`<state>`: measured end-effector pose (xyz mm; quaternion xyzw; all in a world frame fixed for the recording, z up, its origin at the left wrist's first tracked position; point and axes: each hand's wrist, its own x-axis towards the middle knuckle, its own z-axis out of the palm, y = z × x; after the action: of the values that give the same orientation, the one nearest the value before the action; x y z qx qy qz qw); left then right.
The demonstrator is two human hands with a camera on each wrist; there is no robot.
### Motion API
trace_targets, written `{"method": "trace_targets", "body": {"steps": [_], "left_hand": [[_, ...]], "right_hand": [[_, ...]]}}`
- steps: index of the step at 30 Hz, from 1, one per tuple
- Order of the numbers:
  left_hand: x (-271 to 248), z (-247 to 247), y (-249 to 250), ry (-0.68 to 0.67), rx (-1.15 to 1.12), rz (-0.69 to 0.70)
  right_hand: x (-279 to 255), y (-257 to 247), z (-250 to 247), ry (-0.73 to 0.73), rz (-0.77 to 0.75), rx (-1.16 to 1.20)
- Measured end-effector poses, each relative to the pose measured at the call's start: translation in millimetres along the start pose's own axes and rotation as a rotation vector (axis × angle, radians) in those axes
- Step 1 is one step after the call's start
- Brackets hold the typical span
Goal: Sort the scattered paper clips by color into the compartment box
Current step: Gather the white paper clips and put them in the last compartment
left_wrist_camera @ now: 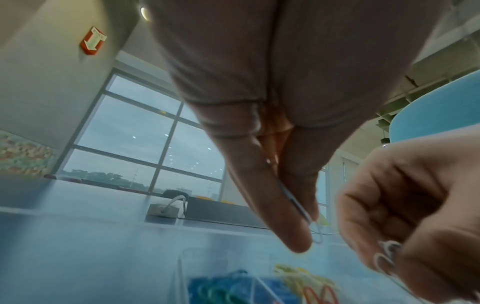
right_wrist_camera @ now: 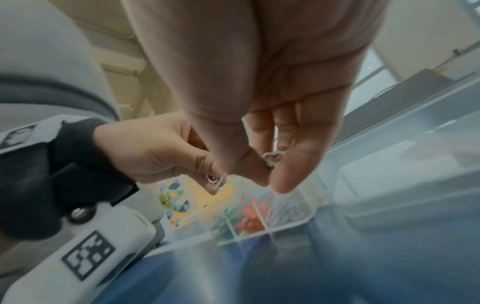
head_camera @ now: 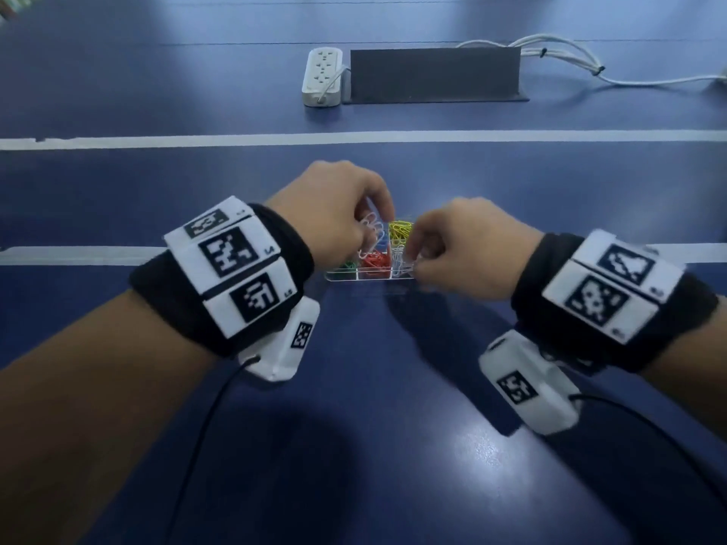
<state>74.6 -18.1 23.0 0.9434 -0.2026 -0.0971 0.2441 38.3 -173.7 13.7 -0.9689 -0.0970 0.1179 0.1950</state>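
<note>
Both hands are over the clear plastic compartment box (head_camera: pixel 369 278), which sits on the dark blue table (head_camera: pixel 354 387) at centre.

The left hand (head_camera: pixel 334 214), at the box's 10 o'clock, pinches a bunch of white wire paper clips (head_camera: pixel 371 226) between thumb and fingers; the left wrist view confirms a clip (left_wrist_camera: pixel 315 228) gripped at the fingertips (left_wrist_camera: pixel 298 240).

The right hand (head_camera: pixel 464 249), at the box's 3 o'clock, is curled and pinches white clips as well (right_wrist_camera: pixel 271 159), above the near right compartment, which holds white clips (head_camera: pixel 399 261).

Contents of the other compartments: red clips (head_camera: pixel 375 261) near centre, green clips (head_camera: pixel 348 266) near left, yellow clips (head_camera: pixel 399 229) far right.

At 12 o'clock, well apart from the box, lie a white power strip (head_camera: pixel 322 76) and a dark grey angled panel (head_camera: pixel 434 72), just beside each other.
</note>
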Motion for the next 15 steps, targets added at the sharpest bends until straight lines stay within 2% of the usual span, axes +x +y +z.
{"method": "trace_targets", "body": {"steps": [6, 10, 15], "left_hand": [[16, 1, 3, -0.011, -0.005, -0.008], [21, 4, 3, -0.017, 0.012, -0.016], [26, 9, 16, -0.051, 0.083, 0.017]], "right_hand": [[23, 1, -7, 0.081, 0.069, 0.115], [19, 6, -13, 0.078, 0.068, 0.140], [14, 21, -13, 0.097, 0.107, 0.284]]}}
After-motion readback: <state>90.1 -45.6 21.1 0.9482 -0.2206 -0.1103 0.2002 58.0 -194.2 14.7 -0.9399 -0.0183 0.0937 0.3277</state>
